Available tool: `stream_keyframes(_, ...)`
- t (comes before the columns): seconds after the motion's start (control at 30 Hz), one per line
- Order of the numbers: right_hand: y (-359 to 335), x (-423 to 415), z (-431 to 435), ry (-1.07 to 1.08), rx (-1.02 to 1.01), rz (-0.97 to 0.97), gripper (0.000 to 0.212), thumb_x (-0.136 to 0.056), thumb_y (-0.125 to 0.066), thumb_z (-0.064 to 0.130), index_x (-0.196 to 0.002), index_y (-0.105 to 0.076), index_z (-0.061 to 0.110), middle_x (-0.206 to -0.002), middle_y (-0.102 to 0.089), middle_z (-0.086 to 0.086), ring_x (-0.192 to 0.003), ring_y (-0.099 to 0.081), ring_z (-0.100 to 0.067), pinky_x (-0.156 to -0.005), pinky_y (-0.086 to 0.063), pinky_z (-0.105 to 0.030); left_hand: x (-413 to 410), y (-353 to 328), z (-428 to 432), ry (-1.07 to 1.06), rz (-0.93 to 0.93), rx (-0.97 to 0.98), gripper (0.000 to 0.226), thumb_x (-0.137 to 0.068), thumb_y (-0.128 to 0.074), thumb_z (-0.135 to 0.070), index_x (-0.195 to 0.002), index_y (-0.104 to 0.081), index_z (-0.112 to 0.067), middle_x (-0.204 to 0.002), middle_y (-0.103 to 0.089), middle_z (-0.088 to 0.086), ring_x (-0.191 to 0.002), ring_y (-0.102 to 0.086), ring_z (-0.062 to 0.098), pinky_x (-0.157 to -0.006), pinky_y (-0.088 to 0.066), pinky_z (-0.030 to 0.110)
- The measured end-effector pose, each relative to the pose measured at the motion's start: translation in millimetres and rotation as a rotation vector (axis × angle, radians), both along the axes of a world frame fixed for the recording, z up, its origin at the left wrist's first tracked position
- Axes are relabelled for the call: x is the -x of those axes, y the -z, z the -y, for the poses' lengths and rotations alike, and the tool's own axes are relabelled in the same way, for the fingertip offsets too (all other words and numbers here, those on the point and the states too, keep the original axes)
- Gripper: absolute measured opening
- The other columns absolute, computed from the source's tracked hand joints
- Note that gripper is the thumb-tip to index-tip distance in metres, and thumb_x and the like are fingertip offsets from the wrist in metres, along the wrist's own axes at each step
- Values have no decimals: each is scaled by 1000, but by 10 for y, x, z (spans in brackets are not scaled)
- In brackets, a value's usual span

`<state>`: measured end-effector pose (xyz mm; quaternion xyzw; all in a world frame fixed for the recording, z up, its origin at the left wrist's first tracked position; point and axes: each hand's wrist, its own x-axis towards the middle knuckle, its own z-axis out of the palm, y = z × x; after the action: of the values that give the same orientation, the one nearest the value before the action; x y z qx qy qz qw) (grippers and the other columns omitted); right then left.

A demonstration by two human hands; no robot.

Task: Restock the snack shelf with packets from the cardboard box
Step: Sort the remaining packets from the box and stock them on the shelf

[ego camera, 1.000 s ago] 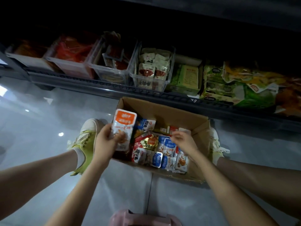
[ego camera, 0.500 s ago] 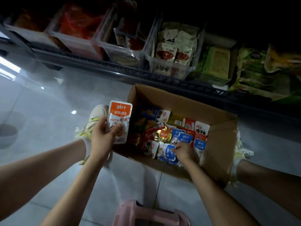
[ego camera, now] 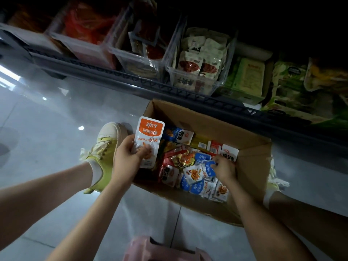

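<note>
An open cardboard box (ego camera: 250, 162) lies on the floor between my feet, holding several small snack packets in blue, white, red and gold. My left hand (ego camera: 126, 159) grips an orange-and-white packet (ego camera: 149, 136) upright at the box's left edge. My right hand (ego camera: 224, 168) is down inside the box, fingers curled round a small blue-and-white packet (ego camera: 210, 167). The snack shelf (ego camera: 169, 89) runs across the top, its clear bins holding packets.
A clear bin (ego camera: 199, 81) of white-and-red packets stands just behind the box. Green bags (ego camera: 293, 85) lie on the shelf to the right. My yellow shoe (ego camera: 105, 147) stands left of the box. A pink stool (ego camera: 162, 249) is at the bottom edge.
My right hand has shifted right within the box and now pinches a blue-and-white packet. The left hand keeps the orange packet in place. The view has moved closer to the shelf.
</note>
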<state>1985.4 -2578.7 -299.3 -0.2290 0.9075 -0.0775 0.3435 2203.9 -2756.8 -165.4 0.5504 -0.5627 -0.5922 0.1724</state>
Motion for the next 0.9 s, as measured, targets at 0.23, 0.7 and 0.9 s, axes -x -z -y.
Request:
stream_keyframes(0.23, -555, -5, 76, 176, 356, 175, 31, -81, -55, -14, -94, -63, 13, -91, -60, 3, -91, -60, -17, -74, -49, -29, 107, -105, -93, 18, -17, -27, 26, -88, -66, -15, -112, -58, -15, -104, -68, -2, -90, -68, 13, -69, -55, 26)
stream_keyframes(0.7, -2907, -132, 333, 58, 574, 602, 35, -72, -68, -15, -92, -65, 14, -80, -72, -6, -77, -70, -17, -61, -53, -24, 250, -1136, -141, 238, -287, -128, 16, -92, -59, -13, -107, -61, -13, -101, -72, 10, -94, -68, 30, -85, -55, 47)
stream_keyframes(0.9, -3411, -345, 467, 193, 831, 385, 37, -73, -72, -11, -91, -55, 17, -84, -68, -8, -78, -69, -18, -54, -53, -28, 308, -1664, -255, 394, -459, -240, 39, -79, -68, -15, -115, -55, -6, -104, -71, 15, -90, -70, 30, -71, -58, 38)
